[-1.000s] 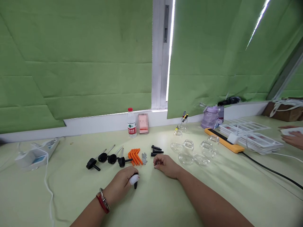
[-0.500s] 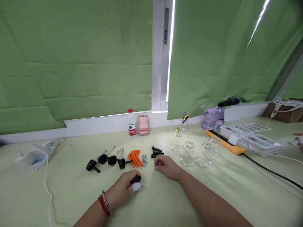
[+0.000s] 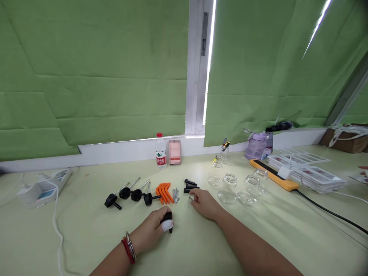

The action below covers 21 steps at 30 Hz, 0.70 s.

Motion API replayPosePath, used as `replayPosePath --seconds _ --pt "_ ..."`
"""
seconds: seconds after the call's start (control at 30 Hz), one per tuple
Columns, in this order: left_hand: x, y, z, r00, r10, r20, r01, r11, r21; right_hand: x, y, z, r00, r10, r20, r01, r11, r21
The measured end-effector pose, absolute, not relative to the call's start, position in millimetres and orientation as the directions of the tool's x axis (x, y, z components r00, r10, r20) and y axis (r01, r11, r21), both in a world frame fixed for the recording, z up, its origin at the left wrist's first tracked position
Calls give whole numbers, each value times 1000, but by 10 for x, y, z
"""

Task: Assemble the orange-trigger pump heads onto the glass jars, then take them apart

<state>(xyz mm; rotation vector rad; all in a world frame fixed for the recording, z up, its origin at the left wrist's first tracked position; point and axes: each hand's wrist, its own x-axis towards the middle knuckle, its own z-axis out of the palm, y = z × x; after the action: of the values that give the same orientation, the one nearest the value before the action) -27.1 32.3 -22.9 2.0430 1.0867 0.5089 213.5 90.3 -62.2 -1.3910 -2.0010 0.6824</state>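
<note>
My left hand [image 3: 151, 228] is wrapped round a short black tube-like part [image 3: 167, 217], with white tape on the thumb. Between thumb and fingertips, my right hand [image 3: 205, 203] pinches a small metal spring [image 3: 191, 198] low over the table. Just beyond those fingers lie several black threaded plastic parts [image 3: 191, 186]. Left of them are small metal pins [image 3: 175, 194] and a row of orange bent handles [image 3: 165, 193]. Farther left, several round black caps with metal rods [image 3: 138, 194] lie on the tabletop.
Several clear glass jars [image 3: 230, 186] stand right of my right hand. An orange power strip [image 3: 274, 175], a stack of white panels [image 3: 313, 174] and a purple jug [image 3: 255, 145] are behind. A water bottle [image 3: 161, 151] stands at the back. Another person's fingers [image 3: 364, 174] show at right.
My left hand has turned the black part so its lower end now points down below the thumb. My right hand has shifted slightly right, and the spring now shows at its fingertips.
</note>
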Motion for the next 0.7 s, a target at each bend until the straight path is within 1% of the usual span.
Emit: replayPosePath --seconds 0.17,0.3,0.37,0.47,0.7 --pt "-282 331 -269 566 824 -1 551 -378 744 2133 889 -608 -251 947 201 632 318 -707" --pt "-288 335 -292 579 815 -8 549 -382 744 2108 860 -599 -319 904 284 588 424 -689" --pt "-288 338 -294 583 813 -8 550 -387 740 2095 848 -602 -363 881 304 561 467 -684" --pt "-284 343 -285 582 813 -12 558 -389 733 2083 842 -610 -391 871 297 560 482 -674" --pt "-278 335 -282 577 816 -21 575 -387 721 2074 848 -591 -440 853 280 607 513 -607"
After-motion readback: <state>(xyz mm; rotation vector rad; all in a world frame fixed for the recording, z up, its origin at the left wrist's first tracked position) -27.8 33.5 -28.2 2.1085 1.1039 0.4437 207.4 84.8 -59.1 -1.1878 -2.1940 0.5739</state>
